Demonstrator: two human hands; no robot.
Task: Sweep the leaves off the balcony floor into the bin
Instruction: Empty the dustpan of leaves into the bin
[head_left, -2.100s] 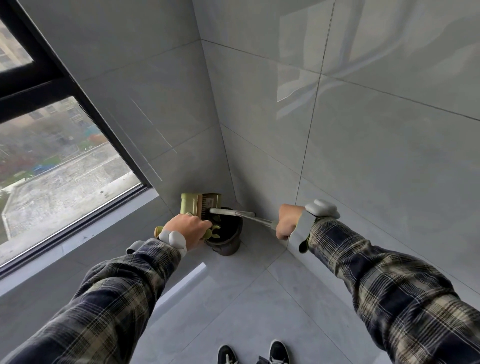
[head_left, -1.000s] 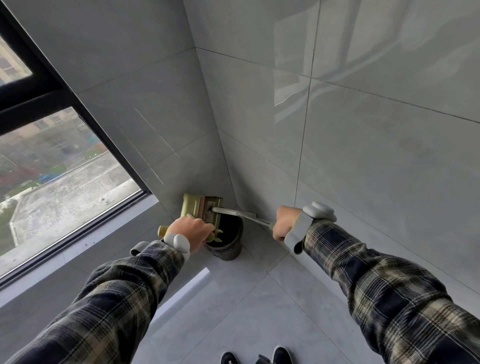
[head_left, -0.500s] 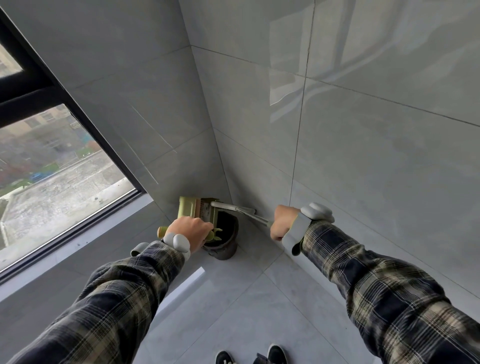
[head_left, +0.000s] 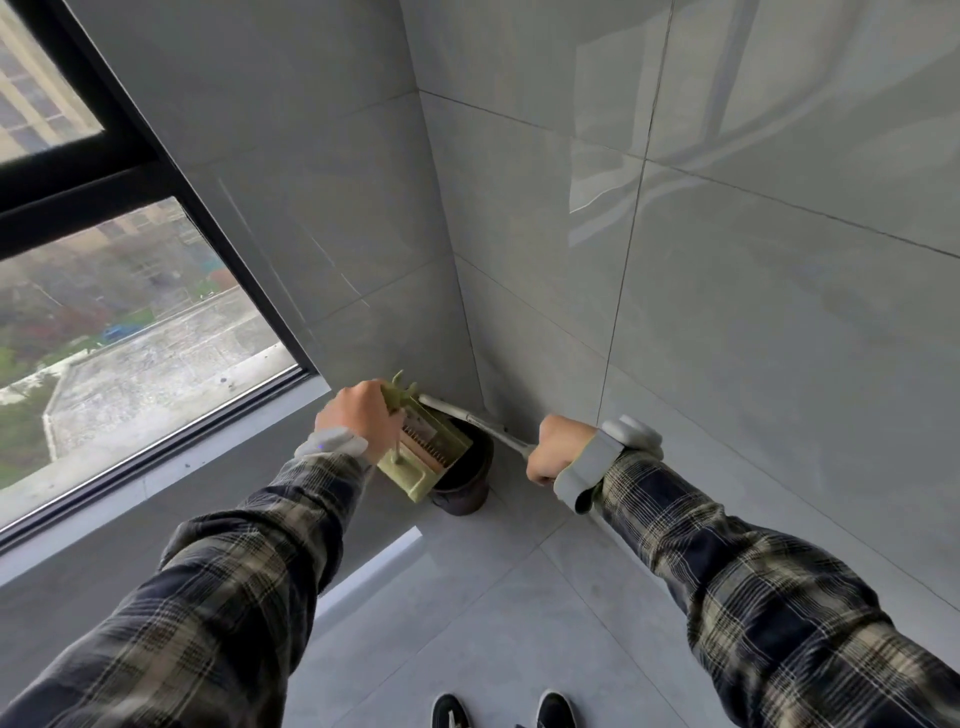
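A small dark bin (head_left: 467, 488) stands on the grey floor in the corner where two tiled walls meet. My left hand (head_left: 358, 418) grips the handle of an olive-green dustpan (head_left: 426, 457), which is tilted up over the bin's mouth and covers most of its opening. My right hand (head_left: 558, 449) grips a silver broom handle (head_left: 483, 423) that runs from my fist to behind the dustpan's upper edge. The broom head is hidden behind the dustpan. No leaves are visible on the floor or in the pan.
A black-framed window (head_left: 156, 291) with a pale sill fills the left side. Glossy grey tiled walls (head_left: 727, 312) close off the right and back. My two dark shoes (head_left: 501, 709) show at the bottom edge on the grey floor tiles (head_left: 493, 613).
My left hand has lifted and turned the dustpan from level beside the bin to steeply tilted over its mouth. The right hand has kept its grip on the broom handle.
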